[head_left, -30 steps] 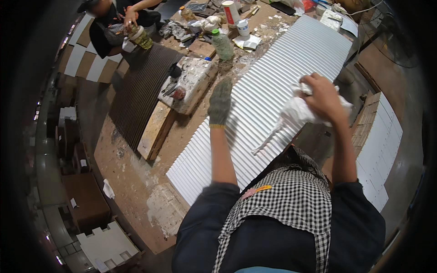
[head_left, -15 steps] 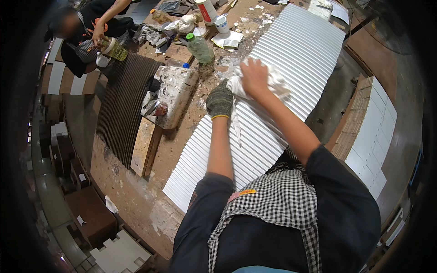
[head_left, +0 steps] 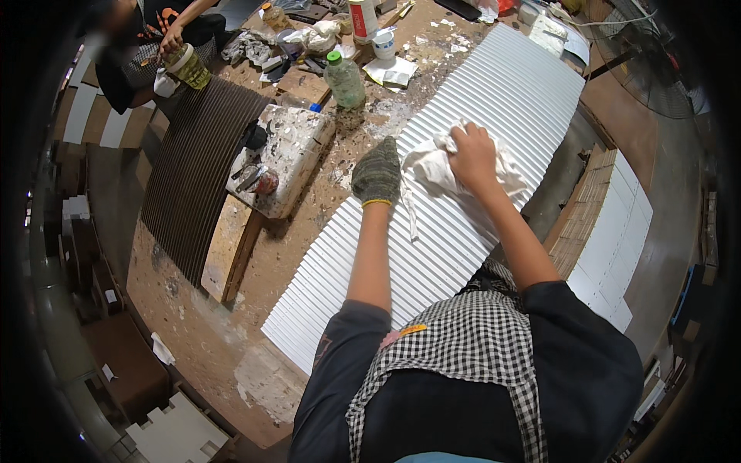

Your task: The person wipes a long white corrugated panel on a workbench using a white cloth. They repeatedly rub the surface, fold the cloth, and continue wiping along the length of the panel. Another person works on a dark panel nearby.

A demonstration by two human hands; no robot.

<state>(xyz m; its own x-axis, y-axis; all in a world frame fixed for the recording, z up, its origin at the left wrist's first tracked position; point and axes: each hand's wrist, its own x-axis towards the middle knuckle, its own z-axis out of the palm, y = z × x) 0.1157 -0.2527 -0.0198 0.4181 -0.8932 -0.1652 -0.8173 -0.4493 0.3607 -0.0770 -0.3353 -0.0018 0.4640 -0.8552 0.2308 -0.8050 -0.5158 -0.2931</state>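
A long white ribbed sheet lies slantwise over the workbench in front of me. My right hand is bare and closed on a bunched white cloth, pressing it onto the ribs near the sheet's right side. One thin tail of the cloth trails toward me. At the sheet's left edge, my left hand wears a dark grey-green knit glove with a yellow cuff. Its fingers are together and gripping the edge; their tips are partly hidden.
Left of the sheet are a paint-spattered block, a wooden block and a dark ribbed sheet. A green-capped bottle and a cup stand beyond. Another person's hand holds a jar at the far left.
My right hand has slid the cloth to the right and slightly nearer across the ribs. The left hand stays at the sheet's left edge. The other person's jar has tilted more upright.
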